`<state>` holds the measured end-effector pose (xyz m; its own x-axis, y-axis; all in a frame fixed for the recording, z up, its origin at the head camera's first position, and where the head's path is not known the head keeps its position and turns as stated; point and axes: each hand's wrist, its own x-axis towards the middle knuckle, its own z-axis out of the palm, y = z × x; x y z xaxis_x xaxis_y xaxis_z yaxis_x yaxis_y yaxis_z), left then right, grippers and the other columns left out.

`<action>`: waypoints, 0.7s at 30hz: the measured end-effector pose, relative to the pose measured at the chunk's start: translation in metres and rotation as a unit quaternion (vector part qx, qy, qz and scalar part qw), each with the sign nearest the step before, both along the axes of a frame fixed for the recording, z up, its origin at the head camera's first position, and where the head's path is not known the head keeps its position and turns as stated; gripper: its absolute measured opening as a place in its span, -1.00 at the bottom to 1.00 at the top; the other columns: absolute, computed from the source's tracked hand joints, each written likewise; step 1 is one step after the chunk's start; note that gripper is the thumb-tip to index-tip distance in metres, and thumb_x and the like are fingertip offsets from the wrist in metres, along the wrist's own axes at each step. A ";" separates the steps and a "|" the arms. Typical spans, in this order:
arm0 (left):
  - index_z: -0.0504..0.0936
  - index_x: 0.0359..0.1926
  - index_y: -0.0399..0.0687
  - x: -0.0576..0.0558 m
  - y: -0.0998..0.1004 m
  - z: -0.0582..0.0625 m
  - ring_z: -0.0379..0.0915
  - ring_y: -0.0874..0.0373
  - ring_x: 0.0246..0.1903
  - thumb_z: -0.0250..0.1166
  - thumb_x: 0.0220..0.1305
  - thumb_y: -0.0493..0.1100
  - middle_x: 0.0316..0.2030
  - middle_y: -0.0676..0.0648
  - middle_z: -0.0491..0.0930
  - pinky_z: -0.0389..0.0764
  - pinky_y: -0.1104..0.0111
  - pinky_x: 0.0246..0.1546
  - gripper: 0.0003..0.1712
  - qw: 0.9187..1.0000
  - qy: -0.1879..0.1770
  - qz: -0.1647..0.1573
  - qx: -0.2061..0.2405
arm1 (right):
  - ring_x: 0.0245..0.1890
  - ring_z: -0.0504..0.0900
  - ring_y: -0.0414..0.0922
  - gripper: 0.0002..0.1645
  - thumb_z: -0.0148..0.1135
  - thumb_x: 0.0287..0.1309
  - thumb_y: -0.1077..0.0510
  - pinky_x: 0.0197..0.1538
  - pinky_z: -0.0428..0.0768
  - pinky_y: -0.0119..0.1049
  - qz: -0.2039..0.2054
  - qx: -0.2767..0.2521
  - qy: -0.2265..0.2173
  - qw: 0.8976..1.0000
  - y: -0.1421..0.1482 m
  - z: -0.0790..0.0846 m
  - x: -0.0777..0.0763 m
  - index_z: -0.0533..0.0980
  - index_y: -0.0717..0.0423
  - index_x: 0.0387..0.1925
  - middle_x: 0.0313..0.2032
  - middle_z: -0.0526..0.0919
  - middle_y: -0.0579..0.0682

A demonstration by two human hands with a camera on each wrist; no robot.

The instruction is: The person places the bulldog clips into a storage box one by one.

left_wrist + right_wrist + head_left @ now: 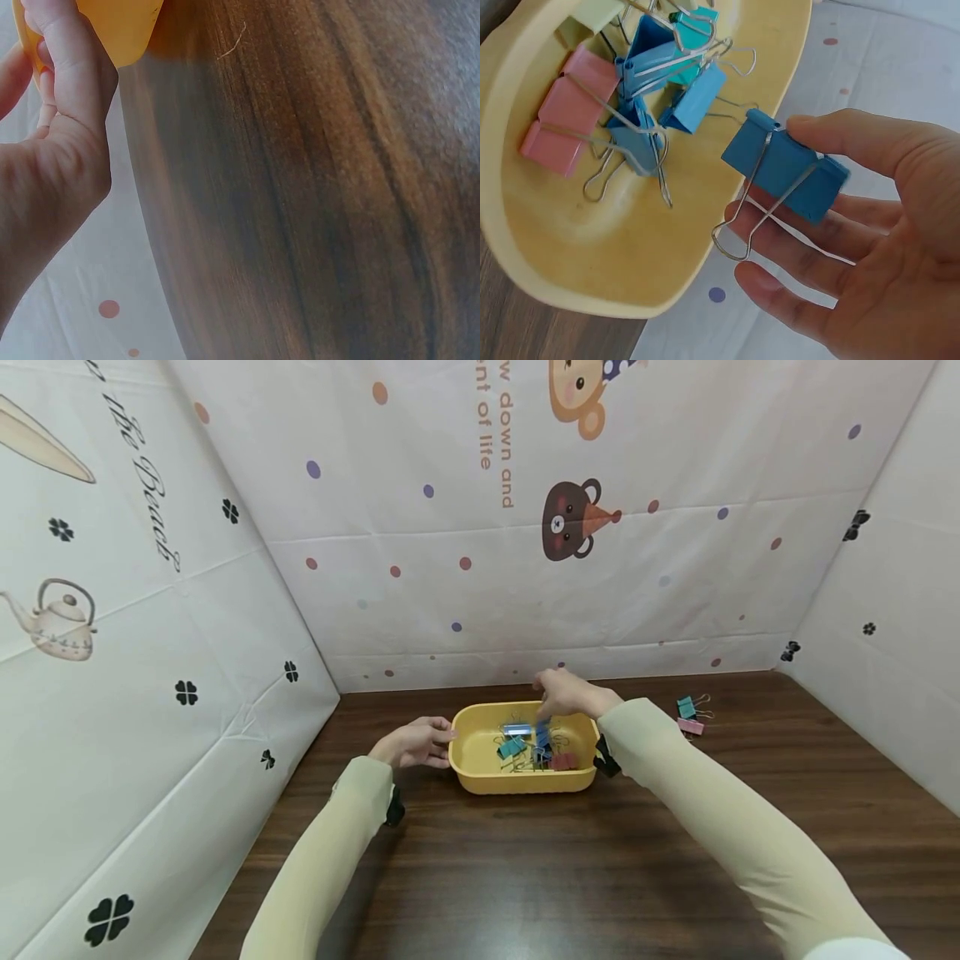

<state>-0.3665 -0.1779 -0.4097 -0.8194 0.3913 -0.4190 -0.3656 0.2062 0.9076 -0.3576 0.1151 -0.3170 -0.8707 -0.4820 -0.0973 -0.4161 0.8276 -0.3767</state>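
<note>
A yellow plastic basin (525,784) stands on the dark wooden table. At its left end my left hand (415,743) grips the rim between thumb and fingers. Over the basin's back right side, my right hand (572,693) holds a blue binder clip (789,166) between thumb and fingers, its wire handles sticking out. Inside the basin lie several binder clips: a pink one (564,112), blue ones (695,99), a teal one (512,747) and a pale yellow one (589,16). Their wire handles overlap, so some clips are partly hidden.
Right of the basin, a teal binder clip (686,707) and a pink binder clip (691,727) lie on the table (510,877). White printed sheets form a back wall (450,593) and side walls around the tabletop.
</note>
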 end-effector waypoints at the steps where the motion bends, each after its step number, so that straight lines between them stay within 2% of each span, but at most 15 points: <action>1: 0.36 -0.17 -0.07 0.000 0.000 0.000 0.51 0.11 -0.47 0.08 0.44 -0.19 -0.35 -0.06 0.47 0.65 0.32 -0.38 -0.93 1.000 -0.001 0.001 0.000 | 0.02 0.61 0.11 -0.32 0.30 0.13 0.17 0.08 0.60 -0.06 -0.002 0.000 -0.001 1.000 -0.001 0.000 0.001 0.32 0.39 0.23 0.09 0.54 0.31; 8: 0.36 -0.17 -0.06 -0.001 0.001 0.002 0.49 0.12 -0.47 0.08 0.45 -0.20 -0.35 -0.07 0.47 0.66 0.33 -0.39 -0.94 1.000 -0.001 0.007 -0.005 | -0.19 0.66 0.01 -0.29 0.30 0.15 0.11 0.00 0.61 -0.06 -0.015 -0.012 0.016 1.000 0.005 0.004 0.000 0.30 0.34 0.25 -0.05 0.62 0.24; 15: 0.36 -0.18 -0.07 0.001 0.001 0.002 0.50 0.11 -0.48 0.07 0.45 -0.20 -0.35 -0.07 0.46 0.65 0.33 -0.39 -0.94 1.000 0.002 -0.001 -0.001 | -0.07 0.65 0.12 -0.29 0.28 0.15 0.11 0.02 0.61 -0.02 -0.025 -0.020 0.033 0.999 0.039 0.007 0.003 0.30 0.42 0.23 0.11 0.52 0.36; 21: 0.35 -0.17 -0.08 0.001 0.000 0.001 0.49 0.11 -0.47 0.08 0.44 -0.19 -0.33 -0.08 0.44 0.65 0.32 -0.37 -0.93 1.000 0.004 -0.001 -0.002 | -0.19 0.69 0.06 -0.32 0.31 0.14 0.08 -0.08 0.65 -0.06 -0.027 -0.003 0.035 0.999 0.075 0.009 0.014 0.35 0.45 0.16 -0.10 0.65 0.32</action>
